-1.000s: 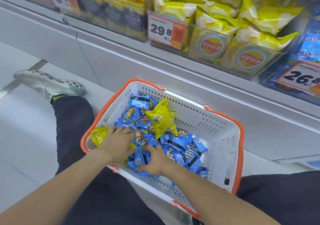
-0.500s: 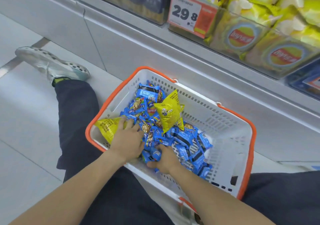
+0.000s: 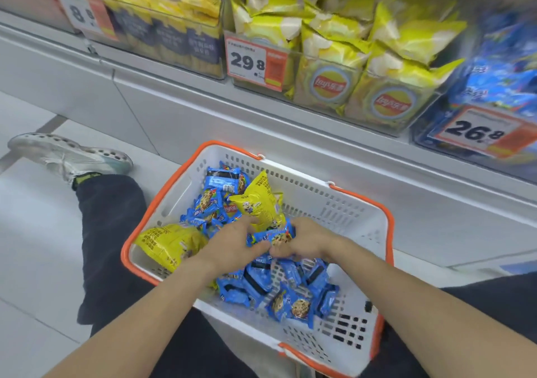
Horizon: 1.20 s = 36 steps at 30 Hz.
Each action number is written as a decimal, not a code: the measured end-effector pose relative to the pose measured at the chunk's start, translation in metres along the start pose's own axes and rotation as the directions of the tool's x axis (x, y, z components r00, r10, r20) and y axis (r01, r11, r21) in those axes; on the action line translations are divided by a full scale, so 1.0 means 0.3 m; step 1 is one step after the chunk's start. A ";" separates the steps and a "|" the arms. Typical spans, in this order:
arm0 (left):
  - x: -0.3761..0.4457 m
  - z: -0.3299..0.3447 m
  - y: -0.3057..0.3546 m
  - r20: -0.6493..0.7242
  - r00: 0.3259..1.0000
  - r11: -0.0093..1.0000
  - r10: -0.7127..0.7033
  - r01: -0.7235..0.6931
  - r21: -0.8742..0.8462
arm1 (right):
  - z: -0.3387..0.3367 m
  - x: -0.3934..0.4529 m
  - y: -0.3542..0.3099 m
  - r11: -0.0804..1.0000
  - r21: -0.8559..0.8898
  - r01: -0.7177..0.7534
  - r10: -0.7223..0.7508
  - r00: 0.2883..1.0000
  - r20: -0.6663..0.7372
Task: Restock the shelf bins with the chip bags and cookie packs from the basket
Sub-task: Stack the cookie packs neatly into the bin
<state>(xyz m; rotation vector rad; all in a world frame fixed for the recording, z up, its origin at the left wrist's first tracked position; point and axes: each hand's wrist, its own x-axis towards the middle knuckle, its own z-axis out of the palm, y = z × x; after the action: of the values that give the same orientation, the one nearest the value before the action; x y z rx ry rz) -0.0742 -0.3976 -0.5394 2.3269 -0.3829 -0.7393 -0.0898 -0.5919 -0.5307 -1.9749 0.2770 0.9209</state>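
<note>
Both hands are now lifting clear of the heap, having been pressed down among the packs a moment ago, and they are meeting over the middle of the basket [image 3: 363, 212] with a few blue cookie packs [image 3: 271, 236] gathered between them. The left hand [image 3: 232, 244] is cupping the bundle from the left with its fingers curled round it and the thumb pointing toward the other hand; the right hand [image 3: 308, 238] is gripping the same bundle from the right, fingers curled over its top. One yellow chip bag [image 3: 258, 200] is standing tilted just behind the hands, near the far wall of the basket, and a second yellow chip bag [image 3: 165, 244] is lying in the near-left corner. More blue packs [image 3: 290, 290] are lying heaped along the near edge and toward the far-left corner. Above, the shelf [image 3: 203, 110] is carrying a bin of yellow chip bags [image 3: 334, 43] behind a 29.8 price tag [image 3: 255, 62], with a bin of blue packs [image 3: 505, 66] at the right edge behind a 26.8 tag [image 3: 479, 130]. A shoe [image 3: 66, 155] is resting on the floor to the left.
</note>
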 end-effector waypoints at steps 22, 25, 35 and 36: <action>0.095 -0.135 0.784 -0.468 0.798 0.682 0.378 -0.583 -0.442 | -0.629 -0.628 -0.121 0.856 -0.291 0.427 -0.510 0.605 -0.612; 0.136 -0.122 0.911 -0.515 0.701 0.623 0.493 -0.698 -0.354 | -0.720 -0.714 -0.083 0.829 -0.243 0.503 -0.491 0.448 -0.747; 0.325 -0.062 1.087 -0.398 0.508 0.634 0.763 -0.708 0.311 | -1.006 -0.741 0.113 0.939 -0.297 0.173 -0.304 0.017 -0.953; 0.338 -0.051 1.084 -0.406 0.501 0.635 0.764 -0.697 0.334 | -1.031 -0.724 0.118 0.947 -0.297 0.120 -0.302 0.026 -0.953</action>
<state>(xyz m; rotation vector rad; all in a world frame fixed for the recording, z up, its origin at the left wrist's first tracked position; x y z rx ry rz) -0.0085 -0.6761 -0.3540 2.0427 -1.1013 0.3575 -0.1060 -0.8979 -0.3065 -2.3757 0.6736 -0.9245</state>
